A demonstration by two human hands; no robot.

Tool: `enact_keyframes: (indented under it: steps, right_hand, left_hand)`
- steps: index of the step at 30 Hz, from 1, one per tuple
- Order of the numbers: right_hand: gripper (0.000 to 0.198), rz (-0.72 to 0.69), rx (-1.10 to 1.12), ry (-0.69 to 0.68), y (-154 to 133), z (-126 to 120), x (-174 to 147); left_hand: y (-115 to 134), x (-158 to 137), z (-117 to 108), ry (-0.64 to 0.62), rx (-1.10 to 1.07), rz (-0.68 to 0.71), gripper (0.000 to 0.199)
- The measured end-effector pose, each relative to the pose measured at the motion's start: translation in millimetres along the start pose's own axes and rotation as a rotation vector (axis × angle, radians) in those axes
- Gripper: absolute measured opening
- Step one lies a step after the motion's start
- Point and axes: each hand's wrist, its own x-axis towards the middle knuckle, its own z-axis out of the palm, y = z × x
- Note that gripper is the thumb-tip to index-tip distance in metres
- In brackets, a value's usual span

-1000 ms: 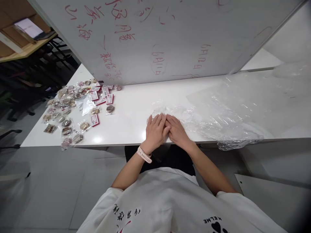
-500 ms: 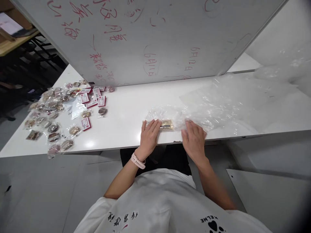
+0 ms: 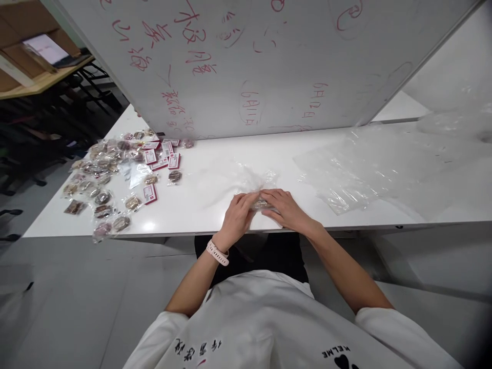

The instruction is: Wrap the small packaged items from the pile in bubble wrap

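Note:
At the front edge of the table, a small gold packet (image 3: pixel 263 204) lies beneath clear plastic wrap (image 3: pixel 248 177). My left hand (image 3: pixel 237 214) is closed over its left side, a pale pink band on the wrist. From the right, my right hand (image 3: pixel 289 211) curves over the packet, fingers pressed on the plastic and meeting the left fingertips. Much of the packet is hidden by my hands. The wrap spreads loosely beyond my fingers onto the white table (image 3: pixel 219 154).
Several wrapped snacks (image 3: pixel 103 161) and red-and-white boxes (image 3: pixel 168 149) are heaped at the table's left. Clear plastic sheeting (image 3: pixel 346 179) covers the right side. A whiteboard (image 3: pixel 249 66) with red writing stands behind. Farther left is a wooden desk (image 3: pixel 46 79) with a laptop.
My right hand has moved left from the plastic to the packet, beside my left hand. A piece of wrap now lies apart from the sheeting on the right, and the packet is more covered.

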Motion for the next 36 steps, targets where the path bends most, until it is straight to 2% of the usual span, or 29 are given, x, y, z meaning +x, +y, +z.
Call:
enact_keyframes:
  steps: [2,5,8,10,11,14,16,18,21,23,26,28,33,36]
  right_hand:
    - [0.038,0.009,0.068,0.019,1,-3,-1]
    - [0.031,0.048,0.175,0.045,-2,-8,-4]
    - [0.031,0.188,0.296,0.021,-6,-13,-7]
    - [0.036,0.295,0.315,0.056,-9,-12,-6]
    - [0.038,0.322,0.273,0.117,-10,-11,-5]
    - [0.037,0.249,0.013,0.326,-12,-4,-1]
    - [0.037,0.128,-0.091,0.31,-12,0,-2]
    - [0.04,0.041,-0.111,0.229,-11,3,-4]
    - [0.036,0.037,-0.134,0.162,-7,3,-4]
    - [0.029,0.062,-0.144,0.12,-4,0,0]
    - [0.03,0.082,-0.144,0.089,2,-5,12]
    - [0.034,0.099,-0.131,0.079,8,-11,24]
    - [0.045,0.252,-0.112,-0.131,19,-35,71]
    - [0.037,0.335,-0.13,-0.113,21,-47,106]
  left_hand:
    - [-2,1,-4,-0.058,-0.016,-0.013,0.05]
    - [-1,3,-12,-0.075,-0.072,-0.055,0.038]
    - [-1,13,-24,-0.166,-0.141,-0.124,0.018]
    - [-4,27,-32,-0.299,-0.124,-0.218,0.028]
    - [-7,34,-34,-0.369,-0.107,-0.269,0.036]
    - [-12,53,-36,-0.516,-0.06,-0.354,0.053]
    - [-11,57,-32,-0.498,0.025,-0.33,0.054]
    - [-6,55,-26,-0.345,0.169,-0.297,0.043]
    - [5,46,-16,-0.074,0.328,-0.238,0.021]
    - [9,40,-13,-0.028,0.32,-0.17,0.016]
    - [5,38,-14,-0.087,0.24,-0.068,0.02]
    - [-3,42,-17,-0.141,0.217,-0.06,0.026]
    - [-32,70,-23,-0.301,0.125,-0.225,0.025]
    - [-42,83,-23,-0.354,0.036,-0.253,0.036]
